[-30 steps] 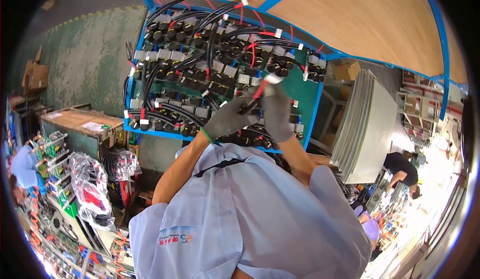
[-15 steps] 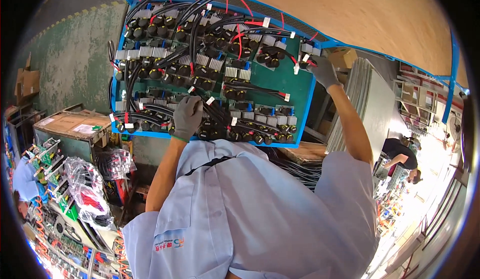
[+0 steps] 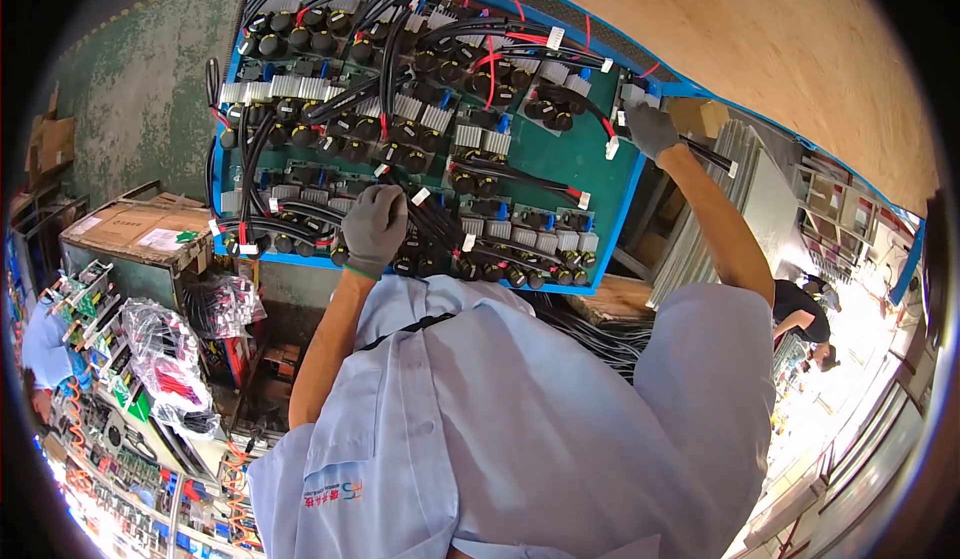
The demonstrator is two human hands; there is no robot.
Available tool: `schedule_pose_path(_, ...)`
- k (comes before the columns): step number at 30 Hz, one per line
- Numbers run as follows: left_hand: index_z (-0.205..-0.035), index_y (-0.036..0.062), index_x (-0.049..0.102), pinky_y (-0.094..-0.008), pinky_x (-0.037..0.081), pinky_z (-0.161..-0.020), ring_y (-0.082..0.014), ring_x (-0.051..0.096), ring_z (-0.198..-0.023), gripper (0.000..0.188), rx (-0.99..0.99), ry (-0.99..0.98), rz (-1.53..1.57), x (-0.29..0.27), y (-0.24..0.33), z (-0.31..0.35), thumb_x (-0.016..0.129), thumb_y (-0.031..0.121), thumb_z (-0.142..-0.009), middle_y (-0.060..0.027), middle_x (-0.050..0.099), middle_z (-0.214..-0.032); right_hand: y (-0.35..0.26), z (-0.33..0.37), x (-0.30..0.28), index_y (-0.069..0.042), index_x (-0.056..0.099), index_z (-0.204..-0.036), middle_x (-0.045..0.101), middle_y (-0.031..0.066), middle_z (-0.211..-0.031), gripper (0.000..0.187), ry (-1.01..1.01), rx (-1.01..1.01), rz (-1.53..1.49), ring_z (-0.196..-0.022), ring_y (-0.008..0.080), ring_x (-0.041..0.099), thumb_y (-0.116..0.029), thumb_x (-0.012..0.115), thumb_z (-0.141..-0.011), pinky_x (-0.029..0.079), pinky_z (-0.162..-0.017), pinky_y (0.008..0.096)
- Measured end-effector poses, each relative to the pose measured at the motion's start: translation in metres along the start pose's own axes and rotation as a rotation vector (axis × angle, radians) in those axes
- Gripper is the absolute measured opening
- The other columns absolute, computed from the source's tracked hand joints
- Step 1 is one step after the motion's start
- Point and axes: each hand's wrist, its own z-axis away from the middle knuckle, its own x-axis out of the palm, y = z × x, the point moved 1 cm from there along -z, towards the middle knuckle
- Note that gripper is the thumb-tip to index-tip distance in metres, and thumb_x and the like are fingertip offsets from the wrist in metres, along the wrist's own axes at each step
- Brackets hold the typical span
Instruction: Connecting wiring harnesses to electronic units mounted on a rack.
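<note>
A blue-framed tray with a green base (image 3: 585, 169) holds rows of circuit boards (image 3: 400, 134) with silver heat sinks, round black components and black cables ending in white plugs. My left hand (image 3: 375, 229), in a grey glove, is closed over the front row; whatever its fingers hold is hidden. At the tray's far right corner, my right hand (image 3: 652, 131), also gloved, has its fingers closed around the near end of a single circuit board (image 3: 636, 92). Black cables (image 3: 708, 155) stick out to the right past this hand, over the tray's edge.
A wooden panel (image 3: 740, 49) lies beyond the tray. Stacked flat sheets (image 3: 745, 199) stand to the right. A carton (image 3: 130, 229) and plastic-wrapped parts (image 3: 165, 359) are at left. Black cables (image 3: 600, 344) lie below the tray. Another person (image 3: 802, 314) bends at far right.
My right hand has shifted slightly, and the black cables by it now point right, outside the tray. The left hand stays almost in place. My view has moved a little.
</note>
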Motion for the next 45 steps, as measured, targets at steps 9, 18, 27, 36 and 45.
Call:
schedule_pose_path(9,-0.096,0.0121,0.066,-0.0411,0.054,-0.065,-0.0302,0.066,-0.083,0.013,0.012,-0.007,-0.021,0.002,-0.001,0.000,0.071,0.014,-0.084,-0.0084,0.067,-0.091,0.018,-0.016,0.027,-0.004,0.065,-0.097,0.068,0.0185,-0.094,0.018,0.114,-0.069,-0.193,-0.090,0.0369,0.066,-0.019,0.060,-0.090,0.053,-0.079,0.0484)
schedule_pose_path(18,-0.097,0.0122,0.066,-0.0419,0.054,-0.066,-0.0304,0.066,-0.083,0.014,-0.002,-0.021,-0.016,0.001,-0.001,0.000,0.070,0.014,-0.084,-0.0083,0.067,-0.092,0.009,-0.025,-0.004,-0.003,0.070,-0.090,0.069,0.0192,-0.093,0.014,-0.062,-0.053,-0.094,-0.092,0.0369,0.067,-0.015,0.064,-0.084,0.055,-0.080,0.0471)
schedule_pose_path(27,-0.098,0.0111,0.065,-0.0417,0.054,-0.067,-0.0310,0.066,-0.083,0.014,-0.009,-0.034,0.003,-0.002,0.002,-0.002,0.070,0.014,-0.084,-0.0085,0.067,-0.094,0.005,-0.018,-0.009,-0.001,0.071,-0.093,0.069,0.0244,-0.090,0.017,0.056,-0.117,-0.169,-0.088,0.0394,0.069,-0.008,0.057,-0.085,0.056,-0.076,0.0479)
schedule_pose_path(36,-0.098,0.0106,0.065,-0.0414,0.054,-0.067,-0.0311,0.066,-0.083,0.015,-0.001,-0.041,-0.005,-0.002,0.002,-0.004,0.070,0.013,-0.084,-0.0092,0.067,-0.093,0.012,-0.020,0.014,0.000,0.070,-0.091,0.069,0.0232,-0.090,0.017,-0.003,-0.121,-0.148,-0.087,0.0390,0.069,-0.008,0.057,-0.085,0.055,-0.077,0.0480)
schedule_pose_path(45,-0.097,0.0108,0.066,-0.0406,0.055,-0.068,-0.0311,0.067,-0.084,0.014,0.002,-0.043,-0.020,-0.001,0.003,-0.005,0.070,0.013,-0.084,-0.0093,0.067,-0.093,0.015,-0.021,0.026,-0.002,0.068,-0.085,0.066,0.0210,-0.087,0.016,0.042,-0.105,-0.125,-0.086,0.0380,0.066,-0.012,0.055,-0.088,0.053,-0.079,0.0485)
